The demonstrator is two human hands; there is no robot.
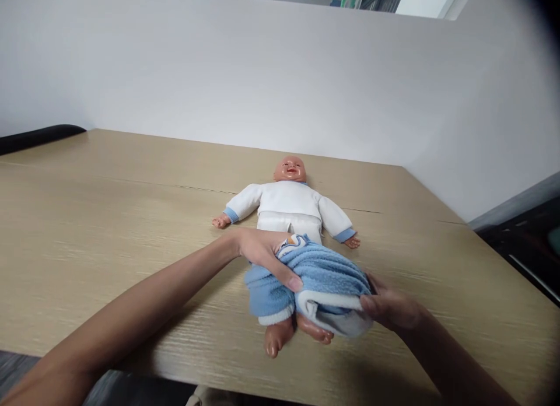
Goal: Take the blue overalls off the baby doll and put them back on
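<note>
While the baby doll (291, 222) lies face up on the table (109, 219), blue fleece trousers (326, 272) sit bunched over its legs, seemingly half on, bare feet (275, 339) showing. The left hand (262, 254) has a closed grip on the waistband and the right hand (389, 310) on the near cuff.

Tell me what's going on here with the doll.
A person works on a doll lying face up on a wooden table. The left hand grips blue trousers bunched over the doll's legs; the right hand holds their white-lined edge. The doll wears a white top, and both bare feet stick out below.
</note>
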